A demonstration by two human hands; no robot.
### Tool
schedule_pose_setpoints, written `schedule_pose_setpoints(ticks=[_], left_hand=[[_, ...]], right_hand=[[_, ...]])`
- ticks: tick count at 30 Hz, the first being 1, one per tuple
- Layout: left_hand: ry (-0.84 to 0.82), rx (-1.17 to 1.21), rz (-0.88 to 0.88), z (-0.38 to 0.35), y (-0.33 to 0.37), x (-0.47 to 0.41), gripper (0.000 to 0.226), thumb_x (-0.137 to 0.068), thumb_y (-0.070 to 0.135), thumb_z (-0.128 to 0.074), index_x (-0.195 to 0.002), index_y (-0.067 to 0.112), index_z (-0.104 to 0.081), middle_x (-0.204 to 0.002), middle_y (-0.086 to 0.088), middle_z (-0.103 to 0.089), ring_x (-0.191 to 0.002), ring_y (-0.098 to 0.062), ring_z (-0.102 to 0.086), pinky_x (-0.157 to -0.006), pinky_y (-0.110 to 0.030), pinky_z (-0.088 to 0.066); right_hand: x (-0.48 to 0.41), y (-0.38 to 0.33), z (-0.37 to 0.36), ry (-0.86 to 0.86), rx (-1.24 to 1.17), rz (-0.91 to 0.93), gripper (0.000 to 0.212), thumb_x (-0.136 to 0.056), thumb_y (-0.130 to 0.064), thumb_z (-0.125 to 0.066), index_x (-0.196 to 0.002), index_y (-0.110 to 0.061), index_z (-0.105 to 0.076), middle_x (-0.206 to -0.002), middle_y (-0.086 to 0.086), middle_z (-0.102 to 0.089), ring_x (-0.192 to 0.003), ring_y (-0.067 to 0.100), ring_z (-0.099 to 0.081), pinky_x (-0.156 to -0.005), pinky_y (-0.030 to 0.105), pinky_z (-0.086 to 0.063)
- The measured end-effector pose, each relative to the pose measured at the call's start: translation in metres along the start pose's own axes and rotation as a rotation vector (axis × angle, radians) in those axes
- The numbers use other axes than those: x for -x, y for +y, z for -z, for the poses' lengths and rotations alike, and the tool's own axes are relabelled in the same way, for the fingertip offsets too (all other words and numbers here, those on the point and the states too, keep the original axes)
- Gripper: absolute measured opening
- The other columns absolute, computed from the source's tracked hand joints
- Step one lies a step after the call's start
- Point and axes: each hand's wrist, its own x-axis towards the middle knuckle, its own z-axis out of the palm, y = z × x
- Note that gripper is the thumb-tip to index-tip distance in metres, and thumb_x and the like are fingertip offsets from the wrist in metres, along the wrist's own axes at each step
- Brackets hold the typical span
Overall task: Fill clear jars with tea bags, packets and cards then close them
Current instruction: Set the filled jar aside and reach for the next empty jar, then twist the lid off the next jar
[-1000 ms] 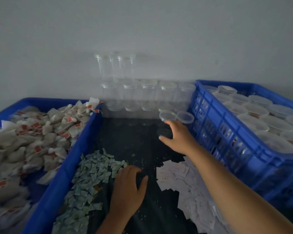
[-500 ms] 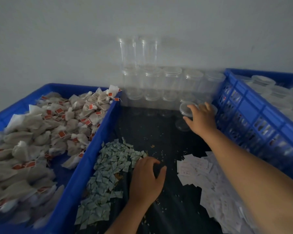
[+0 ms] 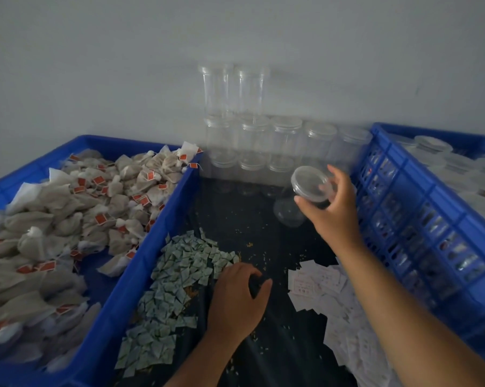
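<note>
Jar-fetching step, seemingly: right hand (image 3: 333,210) grip curled round lidded clear jar (image 3: 309,184) beyond packets (image 3: 177,277); left hand (image 3: 237,297), grip unclear. Next: unlid.

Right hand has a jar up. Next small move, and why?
Probably bring the clear jar toward the left hand to unlid it: the right hand grips it tilted above the table, lid seemingly on, and the left hand rests beside the packets.
</note>
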Motion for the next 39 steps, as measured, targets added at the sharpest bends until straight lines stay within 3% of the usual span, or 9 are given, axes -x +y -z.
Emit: schedule_pose_setpoints(ticks=[6,10,12,15,19,28,32,35,39], left_hand=[[0.017,0.040,-0.017,0.003,0.004,0.001,0.029,-0.097,0.059,-0.061,-0.100,0.031,-0.067,-0.098,0.020,-0.061,-0.096,-0.001,-0.054,-0.090,-0.026,-0.050],[-0.051,0.060,0.007,0.010,0.008,-0.001,0.035,-0.090,0.062,-0.056,-0.098,0.030,-0.068,-0.096,0.019,-0.061,-0.094,-0.003,-0.055,-0.086,-0.030,-0.050],[-0.068,0.066,0.008,0.012,0.008,-0.001,0.035,-0.087,0.062,-0.056,-0.097,0.030,-0.069,-0.096,0.019,-0.062,-0.094,-0.002,-0.055,-0.085,-0.030,-0.050],[-0.072,0.079,0.010,0.013,0.010,0.001,0.026,-0.091,0.057,-0.066,-0.095,0.031,-0.068,-0.094,0.019,-0.062,-0.093,-0.001,-0.055,-0.083,-0.029,-0.050],[-0.073,0.112,0.035,0.020,0.017,-0.001,0.028,-0.091,0.059,-0.065,-0.094,0.031,-0.069,-0.093,0.018,-0.064,-0.092,0.000,-0.057,-0.081,-0.027,-0.049],[-0.274,0.126,-0.247,0.077,0.089,-0.035,0.018,-0.107,0.037,-0.060,-0.120,0.035,-0.072,-0.110,0.023,-0.069,-0.099,0.006,-0.065,-0.081,-0.018,-0.054],[-0.596,-0.029,-0.576,0.091,0.117,-0.019,0.043,-0.098,0.056,-0.066,-0.140,0.044,-0.061,-0.145,0.025,-0.056,-0.134,0.006,-0.050,-0.111,-0.021,-0.041],[-0.542,-0.160,-0.714,0.088,0.121,-0.008,0.054,-0.093,0.065,-0.071,-0.139,0.036,-0.064,-0.142,0.019,-0.060,-0.133,-0.003,-0.049,-0.117,-0.032,-0.036],[-0.415,-0.198,-0.773,0.081,0.118,0.002,0.050,-0.092,0.060,-0.071,-0.132,0.030,-0.066,-0.138,0.017,-0.061,-0.133,-0.004,-0.048,-0.117,-0.028,-0.035]], right_hand=[[0.145,-0.017,0.008,-0.074,-0.214,-0.163,0.107,-0.071,-0.056,-0.088,-0.159,-0.046,-0.027,-0.135,-0.024,-0.056,-0.129,0.005,-0.060,-0.108,0.033,-0.051],[0.210,-0.007,-0.001,-0.114,-0.126,-0.121,0.112,-0.075,-0.050,-0.089,-0.166,-0.028,-0.026,-0.150,-0.037,-0.043,-0.139,-0.007,-0.048,-0.106,0.006,-0.041],[0.223,-0.006,-0.003,-0.183,-0.128,-0.181,0.122,-0.064,-0.064,-0.090,-0.163,-0.043,-0.022,-0.150,-0.044,-0.037,-0.140,-0.015,-0.041,-0.106,0.000,-0.034],[0.227,-0.003,-0.003,-0.235,-0.116,-0.242,0.112,-0.055,-0.074,-0.093,-0.144,-0.072,-0.026,-0.143,-0.043,-0.046,-0.134,-0.015,-0.046,-0.099,-0.001,-0.037],[0.227,-0.003,-0.004,-0.185,-0.115,-0.229,0.103,-0.056,-0.070,-0.095,-0.141,-0.068,-0.037,-0.140,-0.034,-0.055,-0.130,-0.008,-0.055,-0.099,0.015,-0.047],[0.229,-0.014,0.002,-0.131,-0.169,-0.188,0.093,-0.066,-0.060,-0.093,-0.146,-0.044,-0.049,-0.134,-0.027,-0.064,-0.121,0.001,-0.066,-0.096,0.018,-0.055],[0.229,-0.015,0.005,-0.183,-0.170,-0.145,0.075,-0.077,-0.044,-0.093,-0.143,-0.033,-0.058,-0.127,-0.011,-0.073,-0.109,0.013,-0.075,-0.085,0.027,-0.063],[0.229,-0.013,0.004,-0.168,-0.181,-0.136,0.074,-0.079,-0.033,-0.091,-0.143,-0.033,-0.054,-0.128,-0.011,-0.072,-0.114,0.011,-0.074,-0.086,0.019,-0.060],[0.228,-0.014,0.000,-0.157,-0.073,-0.113,0.069,-0.082,-0.055,-0.081,-0.140,-0.047,-0.045,-0.125,-0.028,-0.065,-0.106,-0.004,-0.071,-0.079,0.011,-0.056]])
